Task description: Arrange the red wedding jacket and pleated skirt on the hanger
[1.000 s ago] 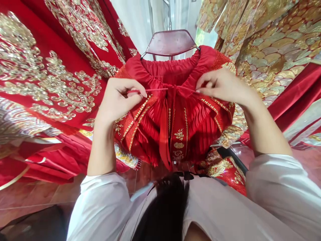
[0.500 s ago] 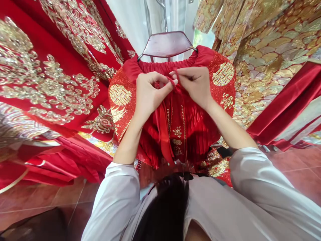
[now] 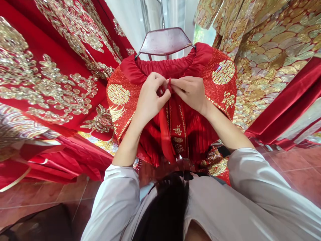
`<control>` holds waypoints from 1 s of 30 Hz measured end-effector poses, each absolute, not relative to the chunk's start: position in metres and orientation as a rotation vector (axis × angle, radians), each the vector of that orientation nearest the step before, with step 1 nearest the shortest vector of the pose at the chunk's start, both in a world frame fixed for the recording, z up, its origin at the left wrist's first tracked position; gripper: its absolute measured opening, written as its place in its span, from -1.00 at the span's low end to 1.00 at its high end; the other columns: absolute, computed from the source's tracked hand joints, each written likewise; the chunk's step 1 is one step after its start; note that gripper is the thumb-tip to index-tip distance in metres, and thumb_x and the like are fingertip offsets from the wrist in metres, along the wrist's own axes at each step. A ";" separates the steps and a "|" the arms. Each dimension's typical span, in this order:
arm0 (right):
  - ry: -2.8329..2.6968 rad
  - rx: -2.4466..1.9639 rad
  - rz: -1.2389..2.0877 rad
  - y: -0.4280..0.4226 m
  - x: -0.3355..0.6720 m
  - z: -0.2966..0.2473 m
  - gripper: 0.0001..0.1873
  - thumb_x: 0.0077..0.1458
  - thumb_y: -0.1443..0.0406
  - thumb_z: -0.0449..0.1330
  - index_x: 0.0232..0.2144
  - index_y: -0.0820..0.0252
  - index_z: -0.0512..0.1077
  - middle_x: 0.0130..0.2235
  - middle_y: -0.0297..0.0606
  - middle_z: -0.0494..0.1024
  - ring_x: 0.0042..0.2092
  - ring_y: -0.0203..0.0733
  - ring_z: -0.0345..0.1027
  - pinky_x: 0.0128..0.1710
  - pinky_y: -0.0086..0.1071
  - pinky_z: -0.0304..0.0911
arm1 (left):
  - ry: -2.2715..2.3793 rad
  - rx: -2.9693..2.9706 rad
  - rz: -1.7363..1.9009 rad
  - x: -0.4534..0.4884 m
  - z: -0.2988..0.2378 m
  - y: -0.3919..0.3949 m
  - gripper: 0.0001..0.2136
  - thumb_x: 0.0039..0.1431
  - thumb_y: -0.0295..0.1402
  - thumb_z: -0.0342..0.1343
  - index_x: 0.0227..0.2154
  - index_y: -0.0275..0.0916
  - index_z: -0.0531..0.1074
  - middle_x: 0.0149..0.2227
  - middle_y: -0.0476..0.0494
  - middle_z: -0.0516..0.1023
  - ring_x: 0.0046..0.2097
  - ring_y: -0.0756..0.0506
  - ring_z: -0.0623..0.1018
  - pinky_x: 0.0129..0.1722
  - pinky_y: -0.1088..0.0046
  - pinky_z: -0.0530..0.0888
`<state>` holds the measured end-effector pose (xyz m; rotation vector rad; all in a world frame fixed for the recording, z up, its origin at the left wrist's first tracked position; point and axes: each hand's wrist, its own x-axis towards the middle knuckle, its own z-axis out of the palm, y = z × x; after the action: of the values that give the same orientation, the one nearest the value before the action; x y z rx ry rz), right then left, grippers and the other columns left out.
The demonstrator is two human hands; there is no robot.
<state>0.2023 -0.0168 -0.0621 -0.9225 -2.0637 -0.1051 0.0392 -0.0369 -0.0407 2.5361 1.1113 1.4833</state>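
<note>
A red pleated garment (image 3: 195, 124) with gold embroidery and round gold emblems hangs from a dark red hanger (image 3: 164, 42) in front of me. My left hand (image 3: 150, 97) and my right hand (image 3: 192, 92) meet at the middle of its neckline. Both pinch a thin red cord (image 3: 170, 84) that forms a small loop between my fingertips. A red ribbon (image 3: 164, 134) hangs down from the same spot over the pleats. My white sleeves and dark hair fill the bottom of the view.
A large red robe (image 3: 50, 83) with heavy gold embroidery hangs at the left. A gold scale-patterned garment (image 3: 271, 50) with red trim hangs at the right. Reddish floor tiles (image 3: 296, 167) show below, and a bright window lies behind the hanger.
A second ago my hands were apart, pulling the cord taut to each side. They have come together at the centre of the neckline, and the cord now loops between my fingertips.
</note>
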 end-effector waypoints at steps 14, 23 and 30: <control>-1.754 -1.044 0.284 -0.025 0.226 -0.049 -0.84 0.11 0.21 0.11 -0.42 0.16 0.24 -0.38 -0.21 0.43 -0.34 -0.25 0.30 -0.40 -0.40 0.20 | 1.285 2.188 1.567 0.017 -0.045 -0.040 -0.87 0.06 -0.35 0.08 -0.52 -0.21 0.24 -0.46 -0.07 0.38 -0.35 -0.05 0.45 -0.39 0.44 0.38; -1.704 -0.917 0.656 -0.026 0.234 -0.035 -0.83 0.04 0.26 0.18 -0.49 0.20 0.28 -0.61 -0.40 0.24 -0.61 -0.45 -0.01 -0.63 -0.50 -0.06 | 1.040 2.048 1.415 0.009 -0.042 -0.037 -0.73 0.14 -0.15 0.04 -0.55 -0.20 0.24 -0.64 0.03 0.20 -0.63 0.08 0.18 -0.62 0.53 0.14; -1.935 -1.072 0.017 -0.038 0.263 -0.019 -0.84 0.11 0.19 0.15 -0.28 0.10 0.43 -0.24 -0.17 0.46 -0.10 -0.10 0.30 -0.27 -0.32 0.25 | 1.313 2.873 1.330 -0.031 -0.008 -0.041 -0.83 0.12 -0.35 0.13 -0.20 -0.11 0.48 -0.07 -0.14 0.46 -0.06 -0.17 0.38 -0.04 0.17 0.32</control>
<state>0.2631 -0.0380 -0.0193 -1.0716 -1.9351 0.0170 -0.0307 -0.0409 -0.0084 2.8731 1.3127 1.3301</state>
